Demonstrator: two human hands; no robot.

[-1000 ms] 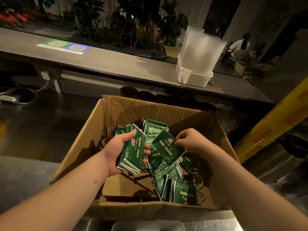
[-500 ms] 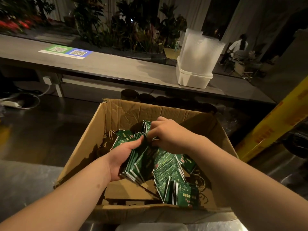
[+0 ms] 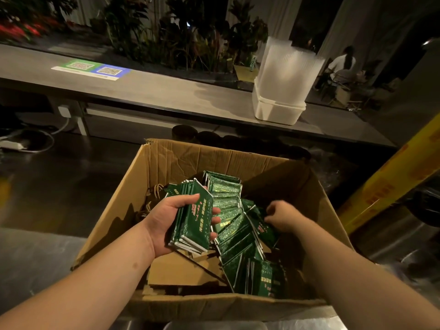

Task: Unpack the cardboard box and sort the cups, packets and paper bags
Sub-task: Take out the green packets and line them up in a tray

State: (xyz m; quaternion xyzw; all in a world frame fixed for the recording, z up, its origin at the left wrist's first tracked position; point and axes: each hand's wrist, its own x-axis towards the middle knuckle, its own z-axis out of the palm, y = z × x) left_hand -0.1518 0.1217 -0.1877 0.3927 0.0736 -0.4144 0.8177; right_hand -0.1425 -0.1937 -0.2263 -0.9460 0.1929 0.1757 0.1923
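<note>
Left hand (image 3: 171,225) grips a squared stack of packets (image 3: 196,217) over the middle of the cardboard box (image 3: 181,160). Right hand (image 3: 283,216) curls into the loose packets (image 3: 238,236) nearer its right wall; whether it pinches one is unclear. Probably best to add few at once, edges aligned.

Packets (image 3: 234,231) in cardboard box (image 3: 214,163), counter (image 3: 166,94) behind, tub (image 3: 278,110) on counter

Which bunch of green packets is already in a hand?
The stack gripped in the left hand, at the pile's left. The other packets lie loose in the box, the right hand among them.
</note>
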